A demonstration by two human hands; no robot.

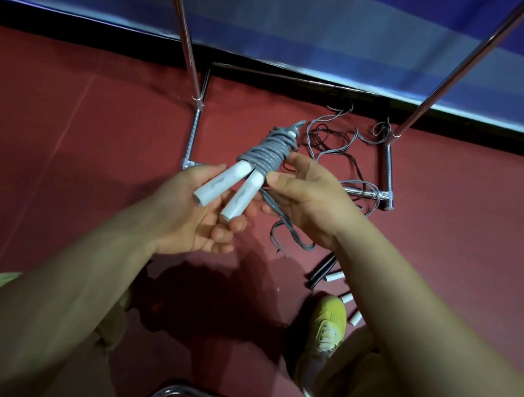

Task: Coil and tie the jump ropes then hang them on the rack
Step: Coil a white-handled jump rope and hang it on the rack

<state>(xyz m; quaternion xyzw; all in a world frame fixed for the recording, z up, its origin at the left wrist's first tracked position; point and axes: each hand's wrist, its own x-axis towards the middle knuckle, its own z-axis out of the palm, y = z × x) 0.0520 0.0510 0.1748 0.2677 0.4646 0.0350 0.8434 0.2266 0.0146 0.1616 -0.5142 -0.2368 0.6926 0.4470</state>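
Note:
A grey jump rope (pixel 266 152) is wound in tight turns around its own two white handles (pixel 224 190), which lie side by side. My left hand (pixel 198 213) holds the handles from below, fingers curled under them. My right hand (pixel 303 197) pinches the grey strands that trail down from the bundle to a loose end (pixel 292 234). More ropes (pixel 331 141), grey and black, lie tangled on the floor beyond, inside the base of the chrome rack (pixel 388 166).
The rack's two slanted poles (pixel 187 40) rise at left and right. Loose black and white handles (pixel 326 273) lie on the red floor by my yellow shoe (pixel 323 334). A blue wall panel runs behind. A curved chrome bar (pixel 187 393) sits at the bottom edge.

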